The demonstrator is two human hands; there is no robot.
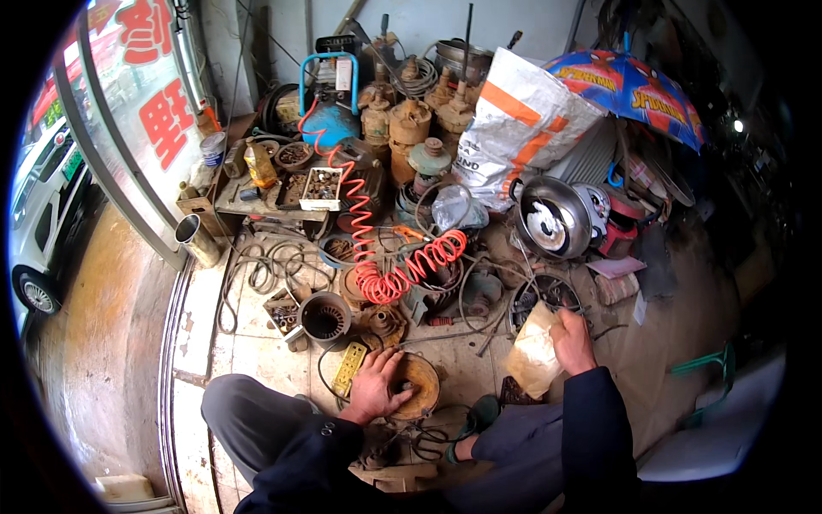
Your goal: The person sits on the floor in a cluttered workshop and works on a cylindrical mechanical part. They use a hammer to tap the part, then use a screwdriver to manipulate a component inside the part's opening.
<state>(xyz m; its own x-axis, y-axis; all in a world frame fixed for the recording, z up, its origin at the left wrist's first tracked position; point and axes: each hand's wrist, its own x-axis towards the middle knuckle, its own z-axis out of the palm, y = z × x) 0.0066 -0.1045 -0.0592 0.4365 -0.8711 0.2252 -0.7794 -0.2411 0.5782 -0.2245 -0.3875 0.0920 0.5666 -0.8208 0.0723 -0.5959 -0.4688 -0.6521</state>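
My left hand (375,387) lies on a rusty, round, dish-like metal part (421,403) on the floor between my legs. Its fingers are stretched out over the rim, and the thumb reaches toward the middle of the part. Out to the right, my right hand (574,343) is closed on the edge of a creased tan sheet of paper (533,353), which hangs down from the fingers. Beside my left hand is a yellow power strip (349,368). A dark motor housing (324,318) with a slotted inside stands just beyond, next to a rusty flanged part (379,325).
A red coiled air hose (385,283) runs across the parts from a blue compressor (330,120). Rusty pump bodies (411,120), a white woven sack (522,128), a steel pan (555,218) and an umbrella (634,86) crowd the back. Loose cables (274,265) lie on the tiles at left.
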